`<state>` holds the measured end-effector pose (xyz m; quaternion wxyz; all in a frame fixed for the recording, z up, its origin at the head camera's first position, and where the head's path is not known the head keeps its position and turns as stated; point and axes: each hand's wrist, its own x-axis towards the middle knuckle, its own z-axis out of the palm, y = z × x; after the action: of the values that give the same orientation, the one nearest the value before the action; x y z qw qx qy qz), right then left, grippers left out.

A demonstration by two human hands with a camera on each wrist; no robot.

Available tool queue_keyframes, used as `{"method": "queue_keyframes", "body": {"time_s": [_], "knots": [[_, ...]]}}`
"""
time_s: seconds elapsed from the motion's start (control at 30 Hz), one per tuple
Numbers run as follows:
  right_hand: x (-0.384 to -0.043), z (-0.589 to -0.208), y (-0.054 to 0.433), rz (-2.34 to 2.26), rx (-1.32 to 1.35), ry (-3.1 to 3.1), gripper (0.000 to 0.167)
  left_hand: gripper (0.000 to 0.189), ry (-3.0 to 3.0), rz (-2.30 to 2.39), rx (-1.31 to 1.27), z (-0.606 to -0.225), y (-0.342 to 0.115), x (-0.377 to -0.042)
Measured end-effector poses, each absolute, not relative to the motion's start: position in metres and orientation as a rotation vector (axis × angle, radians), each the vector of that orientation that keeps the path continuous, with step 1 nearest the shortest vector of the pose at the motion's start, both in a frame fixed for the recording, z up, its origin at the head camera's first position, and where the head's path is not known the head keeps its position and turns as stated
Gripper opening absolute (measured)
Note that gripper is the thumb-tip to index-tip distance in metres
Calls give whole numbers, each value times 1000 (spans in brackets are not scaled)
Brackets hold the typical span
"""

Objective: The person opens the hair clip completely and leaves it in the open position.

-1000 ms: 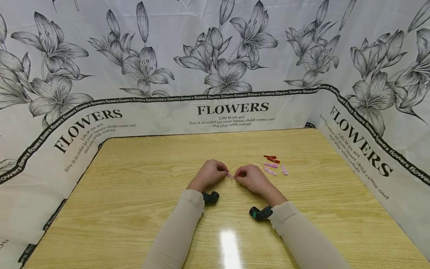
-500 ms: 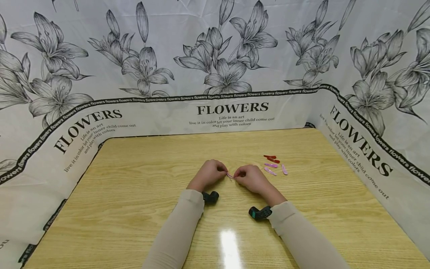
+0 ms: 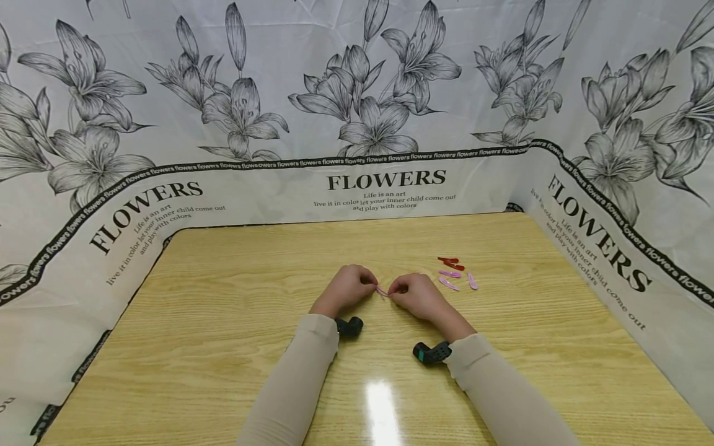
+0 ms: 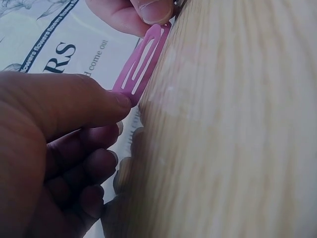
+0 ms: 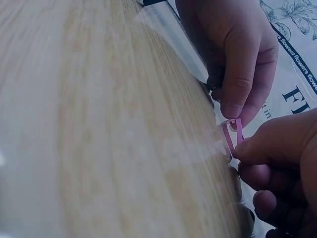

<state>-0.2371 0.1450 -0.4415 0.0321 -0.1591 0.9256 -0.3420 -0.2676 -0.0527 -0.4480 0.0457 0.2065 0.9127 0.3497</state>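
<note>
Between the two hands is a pink snap hair clip [image 4: 134, 69]. My left hand [image 3: 350, 289] pinches one end of it between thumb and forefinger. At the other end, the thumb and forefinger of my right hand [image 3: 419, 296] pinch the clip too. In the right wrist view the hair clip [image 5: 237, 130] shows its two arms spread apart. The left wrist view shows its slotted face, with my left thumb [image 4: 99, 101] on the near end. Both hands are low over the wooden table.
To the right of my right hand lie several pink hair clips [image 3: 472, 281] and red hair clips [image 3: 454, 266] on the wooden table [image 3: 234, 297]. A white cloth with printed flowers [image 3: 385, 186] hangs along the table's back and sides. Each wrist wears a black camera [image 3: 432, 354].
Hardly anything differs. Both hands keep their pinch on the pink hair clip in nearly the same spot, and the clips on the table have not moved.
</note>
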Motion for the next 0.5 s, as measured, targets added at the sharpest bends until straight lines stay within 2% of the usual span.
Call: {"method": "queue_keyframes", "body": {"time_s": [0.5], "knots": [[-238,-439,149,-1007,-469,2882,6,16,2742,1142,605,-443,-48,-268]]}}
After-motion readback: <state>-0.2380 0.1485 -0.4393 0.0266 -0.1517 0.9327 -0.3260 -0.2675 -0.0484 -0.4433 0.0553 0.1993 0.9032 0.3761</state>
